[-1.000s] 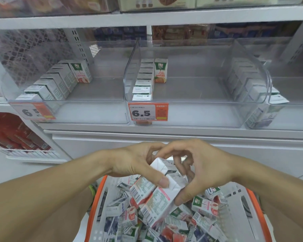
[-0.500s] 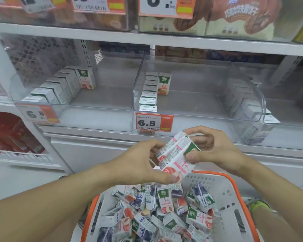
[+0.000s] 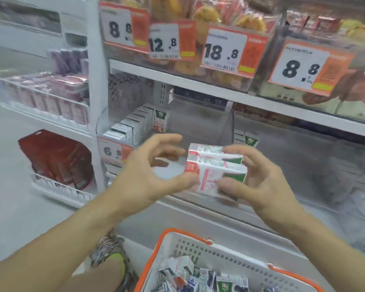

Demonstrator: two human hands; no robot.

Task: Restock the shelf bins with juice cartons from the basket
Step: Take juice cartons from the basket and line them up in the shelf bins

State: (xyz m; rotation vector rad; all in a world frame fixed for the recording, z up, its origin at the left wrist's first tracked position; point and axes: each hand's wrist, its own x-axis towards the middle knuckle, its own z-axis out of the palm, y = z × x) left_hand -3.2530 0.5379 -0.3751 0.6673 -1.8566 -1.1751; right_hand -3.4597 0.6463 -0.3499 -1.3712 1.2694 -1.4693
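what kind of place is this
Most likely a shop or supermarket aisle: orange price tags hang on the shelf edges, clear shelf bins hold rows of juice cartons, and a shopping basket of cartons sits below.

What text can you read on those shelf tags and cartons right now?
"8.8": leftmost top price tag
"12.8": second price tag
"18.8": third price tag
"8.8": right price tag
"6.5": bin tag, partly hidden
Held cartons and basket cartons: print too blurred.
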